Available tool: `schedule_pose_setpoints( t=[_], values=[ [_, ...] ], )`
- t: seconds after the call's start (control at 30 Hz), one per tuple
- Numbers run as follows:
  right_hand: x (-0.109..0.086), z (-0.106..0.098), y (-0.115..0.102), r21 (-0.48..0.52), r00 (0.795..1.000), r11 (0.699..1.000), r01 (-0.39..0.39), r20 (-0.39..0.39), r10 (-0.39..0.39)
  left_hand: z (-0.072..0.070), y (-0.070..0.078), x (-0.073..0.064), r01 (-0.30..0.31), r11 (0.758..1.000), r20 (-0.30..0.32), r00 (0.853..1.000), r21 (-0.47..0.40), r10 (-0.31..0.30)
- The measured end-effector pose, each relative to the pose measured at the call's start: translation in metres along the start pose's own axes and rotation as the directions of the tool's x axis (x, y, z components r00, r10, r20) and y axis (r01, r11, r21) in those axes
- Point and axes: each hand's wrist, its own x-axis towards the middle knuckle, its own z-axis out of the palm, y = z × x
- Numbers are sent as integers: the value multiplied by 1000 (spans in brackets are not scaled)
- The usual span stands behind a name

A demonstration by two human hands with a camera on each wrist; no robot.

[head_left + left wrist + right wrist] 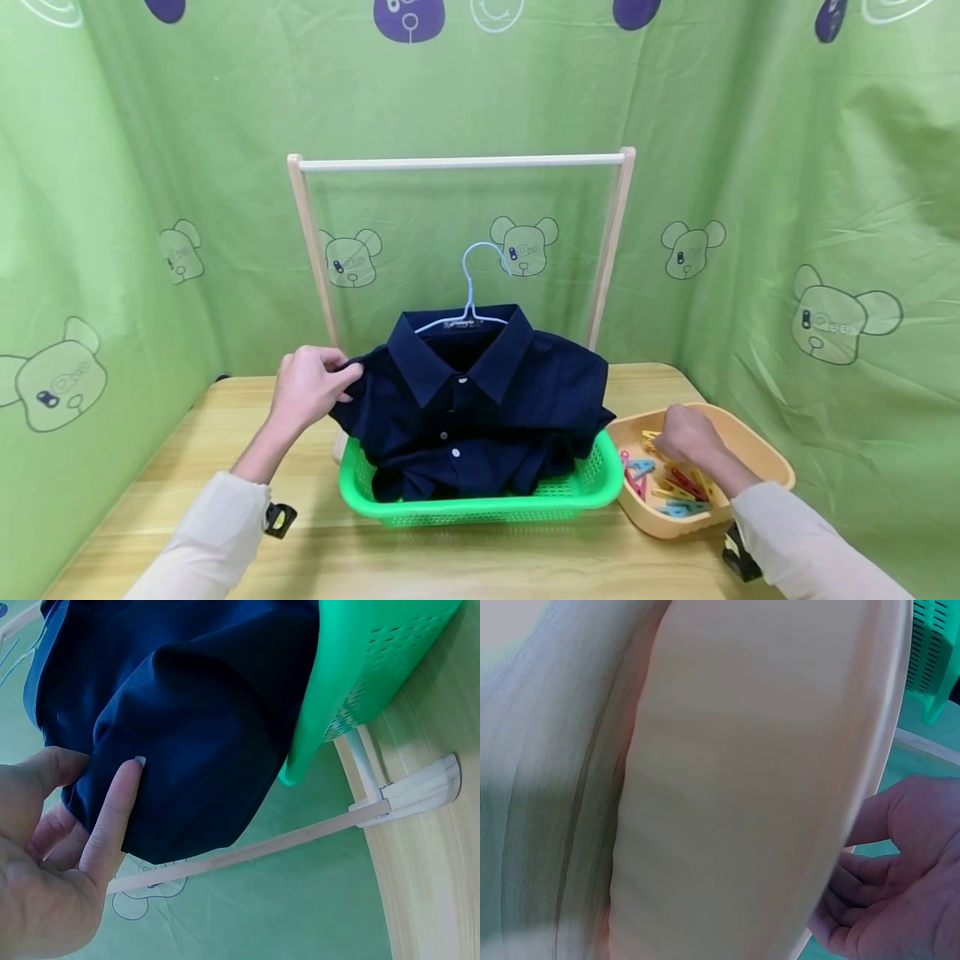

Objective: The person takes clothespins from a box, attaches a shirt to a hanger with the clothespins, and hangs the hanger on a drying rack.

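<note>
A dark navy button-up shirt [465,392] hangs on a thin white wire hanger [470,287], its lower part bunched in a green plastic basket [480,508]. My left hand [311,387] pinches the shirt at its left shoulder edge. The left wrist view shows the thumb and fingers of the left hand [67,840] on the fabric. Over at the right, my right hand [693,437] reaches down into an orange basin [765,450] among colourful clothespins [678,487]. The basin's rim hides the right fingertips in the right wrist view, so I cannot tell whether they hold a clothespin.
Behind the basket stands a wooden rack with a white horizontal bar [461,162]. Everything rests on a light wood table [300,550]. A green curtain with bear drawings [787,125] encloses the back and sides. The basin sits right against the basket's right end.
</note>
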Motion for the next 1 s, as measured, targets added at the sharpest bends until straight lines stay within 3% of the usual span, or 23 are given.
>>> schedule_pose_setpoints(
  t=[0.47,0.77,1.0],
  values=[
    [2,1,4,15,1000,1000,6,0,-6,1,0,-1,7,1000,-7,1000,-4,-7],
    [-3,-4,-1,-45,1000,999,19,7,-18,0,1,-2,12,1000,-6,1000,0,-12],
    [-3,-6,-3,57,999,998,-3,54,0,0,1,-2,15,1000,-5,1000,1,-15]
  ],
)
